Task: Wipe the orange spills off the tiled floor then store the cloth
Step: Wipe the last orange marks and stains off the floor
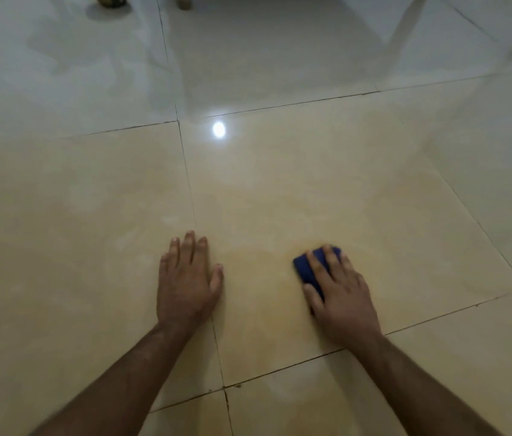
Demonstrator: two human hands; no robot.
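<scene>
No containers in view. Cloth: dark blue, folded small, flat on tiled floor, mostly under right hand w/ fingers spread straight over it, pressing down; grip flat, not curled. Left hand lies palm-down on floor, fingers straight, holding nothing, beside a grout line, well apart from cloth. Faint orange-yellow film betw. the hands, edges hard to make out vs beige tile. Top edge: two objs cut off, unclear. Bright light reflection on tile.
</scene>
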